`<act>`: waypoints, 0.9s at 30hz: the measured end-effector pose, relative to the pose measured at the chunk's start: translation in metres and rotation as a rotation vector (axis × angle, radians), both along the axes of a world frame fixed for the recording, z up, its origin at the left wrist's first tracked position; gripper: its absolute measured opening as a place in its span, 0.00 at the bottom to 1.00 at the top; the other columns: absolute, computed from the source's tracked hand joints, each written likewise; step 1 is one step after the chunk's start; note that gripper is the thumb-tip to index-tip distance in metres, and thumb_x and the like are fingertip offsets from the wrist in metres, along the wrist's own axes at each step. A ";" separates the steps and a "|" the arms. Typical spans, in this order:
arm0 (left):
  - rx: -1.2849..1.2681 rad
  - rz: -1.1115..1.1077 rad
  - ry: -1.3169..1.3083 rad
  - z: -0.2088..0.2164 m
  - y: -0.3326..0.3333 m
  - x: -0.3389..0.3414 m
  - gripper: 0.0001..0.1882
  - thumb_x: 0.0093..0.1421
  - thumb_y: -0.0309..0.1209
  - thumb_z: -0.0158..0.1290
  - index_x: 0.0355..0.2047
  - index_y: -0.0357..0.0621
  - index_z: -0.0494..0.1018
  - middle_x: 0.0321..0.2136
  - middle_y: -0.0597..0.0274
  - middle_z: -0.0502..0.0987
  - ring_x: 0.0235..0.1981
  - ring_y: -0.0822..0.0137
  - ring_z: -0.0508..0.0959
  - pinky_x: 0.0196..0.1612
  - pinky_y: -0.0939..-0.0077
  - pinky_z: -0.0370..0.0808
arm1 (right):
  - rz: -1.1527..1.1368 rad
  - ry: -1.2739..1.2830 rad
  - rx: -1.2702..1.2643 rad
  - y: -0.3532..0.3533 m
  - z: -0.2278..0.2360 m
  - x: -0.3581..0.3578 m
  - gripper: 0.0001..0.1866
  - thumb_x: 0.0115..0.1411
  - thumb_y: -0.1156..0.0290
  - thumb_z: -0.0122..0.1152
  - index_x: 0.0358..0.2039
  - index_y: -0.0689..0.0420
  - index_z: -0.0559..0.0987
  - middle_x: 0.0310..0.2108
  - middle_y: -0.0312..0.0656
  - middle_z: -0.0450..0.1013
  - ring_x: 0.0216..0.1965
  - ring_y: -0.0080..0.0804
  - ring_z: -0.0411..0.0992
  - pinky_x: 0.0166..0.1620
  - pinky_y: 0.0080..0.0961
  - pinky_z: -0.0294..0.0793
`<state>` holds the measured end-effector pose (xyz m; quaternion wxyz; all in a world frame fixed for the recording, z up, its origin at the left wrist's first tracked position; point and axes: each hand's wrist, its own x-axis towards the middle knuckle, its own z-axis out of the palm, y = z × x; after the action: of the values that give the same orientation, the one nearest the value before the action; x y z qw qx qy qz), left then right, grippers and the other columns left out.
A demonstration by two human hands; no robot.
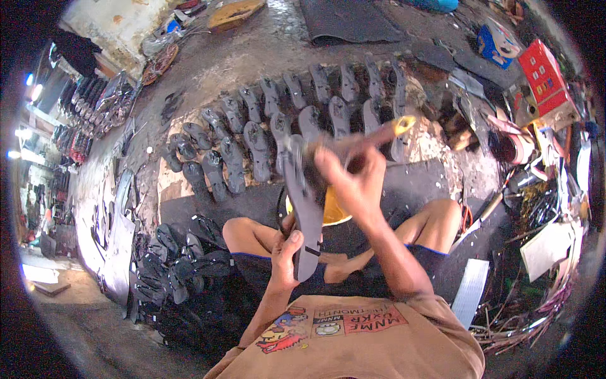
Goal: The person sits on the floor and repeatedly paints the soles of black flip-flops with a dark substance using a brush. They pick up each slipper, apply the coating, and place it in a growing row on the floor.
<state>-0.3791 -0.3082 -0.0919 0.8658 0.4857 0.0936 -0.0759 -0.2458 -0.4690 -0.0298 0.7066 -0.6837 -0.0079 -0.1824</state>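
My left hand (286, 254) grips a dark grey sandal sole (308, 230) near its lower end, thumb on the face and fingers behind. The sole stands tilted up in front of my chest, with short black slots or strap ends at its edge. My right hand (358, 183) is closed round a brush (379, 135) with a brownish handle and a yellow, holed end. Its other end is smeared by motion beside the sole's upper part, and I cannot tell if they touch. Below my right hand, a yellow container (334, 211) shows partly between my legs.
Several rows of grey sandal soles (257, 151) lie on the ground ahead. A heap of dark sandals (177, 265) sits at my left knee. At the right are a red box (544, 79), a white sheet (549, 252) and loose scraps. A dark mat (350, 22) lies far ahead.
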 end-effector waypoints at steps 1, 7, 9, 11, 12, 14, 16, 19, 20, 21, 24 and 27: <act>0.048 -0.037 -0.024 -0.001 -0.002 -0.001 0.35 0.67 0.48 0.53 0.66 0.35 0.62 0.51 0.45 0.78 0.45 0.56 0.82 0.49 0.61 0.79 | -0.038 0.010 0.072 -0.003 0.010 0.016 0.14 0.55 0.65 0.78 0.29 0.59 0.81 0.27 0.30 0.77 0.27 0.16 0.71 0.32 0.19 0.69; -0.344 0.073 -0.120 -0.001 0.018 0.020 0.35 0.70 0.50 0.50 0.68 0.40 0.59 0.57 0.48 0.74 0.53 0.55 0.79 0.57 0.59 0.77 | 0.122 0.128 -0.016 -0.010 0.019 -0.025 0.16 0.55 0.66 0.79 0.37 0.61 0.81 0.30 0.34 0.79 0.32 0.19 0.73 0.36 0.22 0.73; -0.253 0.158 -0.242 -0.003 0.018 0.039 0.31 0.75 0.53 0.41 0.67 0.44 0.63 0.58 0.56 0.75 0.54 0.59 0.78 0.57 0.61 0.76 | 0.145 0.047 0.051 0.004 -0.004 -0.052 0.17 0.54 0.66 0.79 0.41 0.60 0.83 0.31 0.35 0.80 0.35 0.23 0.77 0.39 0.24 0.76; -0.252 0.193 -0.265 0.010 0.007 0.053 0.29 0.77 0.52 0.38 0.66 0.45 0.65 0.57 0.57 0.76 0.56 0.60 0.77 0.59 0.60 0.75 | 0.200 -0.002 0.165 0.025 -0.024 -0.061 0.20 0.53 0.63 0.80 0.42 0.59 0.84 0.35 0.40 0.81 0.36 0.29 0.79 0.40 0.29 0.78; -0.466 0.170 -0.230 0.018 0.006 0.051 0.28 0.77 0.50 0.37 0.66 0.44 0.65 0.57 0.57 0.76 0.57 0.61 0.76 0.60 0.60 0.75 | 0.225 -0.020 0.066 0.025 -0.020 -0.065 0.19 0.54 0.66 0.79 0.41 0.60 0.83 0.36 0.41 0.81 0.37 0.27 0.79 0.40 0.27 0.78; -0.458 0.087 -0.227 0.004 0.009 0.050 0.29 0.77 0.51 0.37 0.65 0.44 0.66 0.55 0.56 0.77 0.54 0.59 0.79 0.63 0.59 0.74 | 0.255 -0.074 -0.131 0.021 -0.001 -0.067 0.16 0.54 0.70 0.79 0.40 0.62 0.82 0.39 0.41 0.81 0.38 0.23 0.77 0.40 0.24 0.77; -0.071 0.182 -0.324 0.012 0.002 0.045 0.31 0.75 0.55 0.37 0.64 0.45 0.67 0.57 0.56 0.76 0.55 0.59 0.78 0.61 0.60 0.75 | 0.100 -0.238 -0.371 0.021 0.007 -0.061 0.19 0.53 0.68 0.79 0.41 0.64 0.82 0.34 0.44 0.81 0.34 0.26 0.78 0.36 0.24 0.76; -0.231 0.224 -0.162 0.017 0.003 0.053 0.32 0.74 0.57 0.38 0.64 0.45 0.67 0.56 0.56 0.76 0.56 0.59 0.78 0.61 0.60 0.75 | 0.173 0.171 -0.371 0.009 0.016 -0.047 0.21 0.51 0.66 0.81 0.40 0.64 0.83 0.35 0.45 0.81 0.36 0.30 0.79 0.36 0.25 0.77; -0.198 0.239 -0.174 0.018 0.001 0.053 0.31 0.74 0.54 0.39 0.64 0.44 0.67 0.54 0.56 0.77 0.53 0.60 0.79 0.62 0.60 0.75 | 0.144 -0.014 -0.376 0.013 0.012 -0.055 0.21 0.51 0.65 0.81 0.40 0.63 0.83 0.35 0.45 0.81 0.35 0.30 0.79 0.36 0.26 0.78; -0.253 0.191 -0.271 0.019 -0.001 0.050 0.30 0.74 0.54 0.40 0.64 0.44 0.67 0.54 0.57 0.76 0.54 0.60 0.79 0.62 0.60 0.75 | 0.112 -0.200 -0.377 0.019 0.004 -0.067 0.22 0.50 0.65 0.81 0.40 0.63 0.83 0.35 0.45 0.81 0.35 0.30 0.79 0.37 0.26 0.78; -0.262 0.306 -0.108 0.034 -0.006 0.059 0.26 0.75 0.50 0.41 0.62 0.45 0.68 0.52 0.60 0.77 0.50 0.63 0.80 0.57 0.65 0.77 | 0.114 -0.205 -0.244 0.016 -0.005 -0.055 0.20 0.52 0.65 0.80 0.39 0.64 0.83 0.33 0.43 0.82 0.33 0.30 0.79 0.37 0.27 0.78; -0.190 0.316 -0.102 0.010 0.023 0.055 0.30 0.74 0.55 0.41 0.62 0.45 0.70 0.54 0.59 0.78 0.54 0.62 0.78 0.59 0.64 0.75 | 0.013 0.040 -0.146 0.016 -0.013 -0.013 0.12 0.58 0.69 0.76 0.34 0.64 0.84 0.28 0.41 0.81 0.28 0.25 0.76 0.32 0.25 0.75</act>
<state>-0.3241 -0.2855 -0.0819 0.9125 0.3843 0.1172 0.0774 -0.2589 -0.4531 -0.0425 0.6561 -0.7368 -0.0113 -0.1629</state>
